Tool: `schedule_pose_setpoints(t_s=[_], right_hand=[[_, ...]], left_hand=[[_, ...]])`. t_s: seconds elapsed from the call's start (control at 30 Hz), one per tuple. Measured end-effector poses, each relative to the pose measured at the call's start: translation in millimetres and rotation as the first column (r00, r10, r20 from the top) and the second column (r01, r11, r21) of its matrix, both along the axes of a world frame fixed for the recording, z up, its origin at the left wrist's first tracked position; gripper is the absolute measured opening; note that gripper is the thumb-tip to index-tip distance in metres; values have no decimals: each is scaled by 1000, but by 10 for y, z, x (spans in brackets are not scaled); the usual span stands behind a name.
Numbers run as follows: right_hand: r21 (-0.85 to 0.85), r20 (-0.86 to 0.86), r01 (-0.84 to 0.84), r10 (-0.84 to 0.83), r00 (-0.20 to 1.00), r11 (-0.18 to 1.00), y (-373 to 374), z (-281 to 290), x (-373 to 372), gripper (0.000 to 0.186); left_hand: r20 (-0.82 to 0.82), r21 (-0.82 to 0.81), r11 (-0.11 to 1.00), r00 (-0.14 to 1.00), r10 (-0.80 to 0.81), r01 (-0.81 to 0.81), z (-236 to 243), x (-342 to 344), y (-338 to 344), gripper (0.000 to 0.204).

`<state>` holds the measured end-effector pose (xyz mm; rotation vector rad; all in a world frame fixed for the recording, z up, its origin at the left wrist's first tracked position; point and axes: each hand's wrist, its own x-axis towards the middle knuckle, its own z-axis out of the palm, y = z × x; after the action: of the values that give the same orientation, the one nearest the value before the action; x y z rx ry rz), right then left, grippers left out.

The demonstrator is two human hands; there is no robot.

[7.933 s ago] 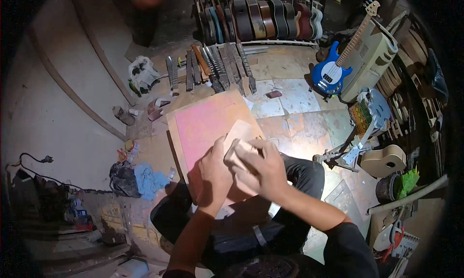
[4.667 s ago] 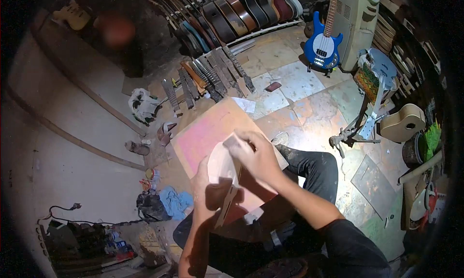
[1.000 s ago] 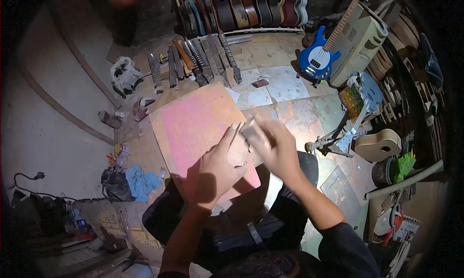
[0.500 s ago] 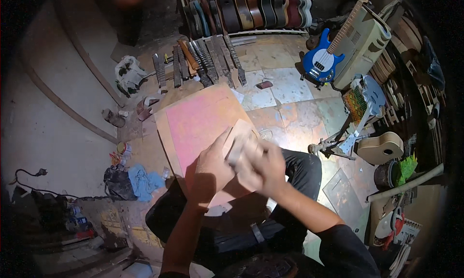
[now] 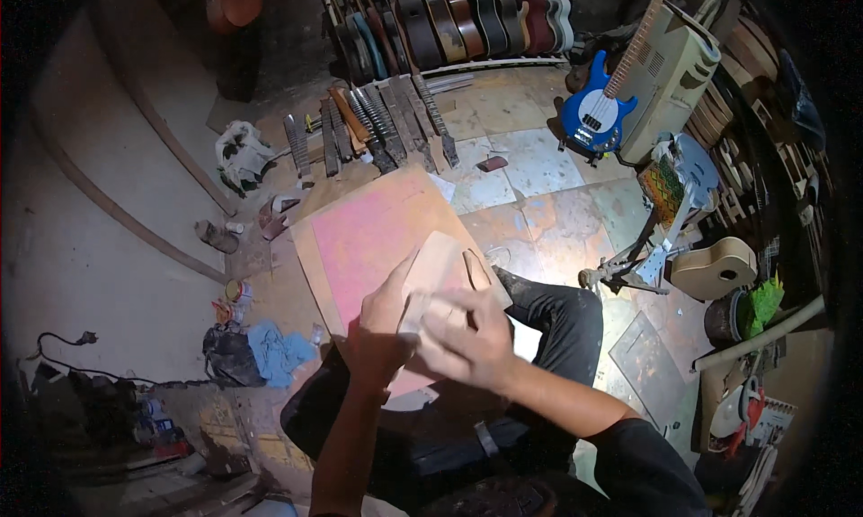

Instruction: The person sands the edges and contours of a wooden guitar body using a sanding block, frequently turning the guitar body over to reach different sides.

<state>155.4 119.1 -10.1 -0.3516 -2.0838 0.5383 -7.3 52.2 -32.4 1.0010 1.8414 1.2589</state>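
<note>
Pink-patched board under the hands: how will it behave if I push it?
The pink-patched board is probably stiff: it lies flat, with straight edges and no obvious sag. It may slide or tilt when pushed, since its near end lies over the person's bent legs, an uneven support. It seems unlikely to roll, being broad and flat.

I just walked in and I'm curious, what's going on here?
Someone is sitting with a board over their legs. Their left hand holds a pale piece above the board. Their right hand is blurred against the piece, and seems to have a small block in its fingers. Guitar necks lie beyond the board, a blue guitar stands to the right of them, and a row of guitars is at the back.
</note>
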Motion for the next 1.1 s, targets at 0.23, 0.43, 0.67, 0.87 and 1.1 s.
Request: schedule_pose_setpoints(t_s=[0.23, 0.43, 0.67, 0.87, 1.1], right_hand=[[10, 2, -92, 92, 996, 996, -133, -97, -45, 45], [-543, -116, -12, -61, 991, 839, 77, -424, -181, 38], [-696, -104, 61, -186, 977, 715, 480, -309, -306, 38], [-459, 13, 153, -165, 986, 875, 443, -249, -230, 38], [-510, -23, 136, -172, 985, 850, 394, -233, -251, 37]], left_hand=[[86, 26, 998, 995, 49, -52, 214, -43, -62, 67], [70, -19, 996, 994, 86, -85, 403, 185, 33, 61], [-206, 20, 998, 976, 70, -67, 376, 200, 41, 60], [-266, -50, 993, 960, 88, -105, 384, 172, 40, 69], [-311, -182, 977, 949, 51, -113, 258, -20, 54, 78]])
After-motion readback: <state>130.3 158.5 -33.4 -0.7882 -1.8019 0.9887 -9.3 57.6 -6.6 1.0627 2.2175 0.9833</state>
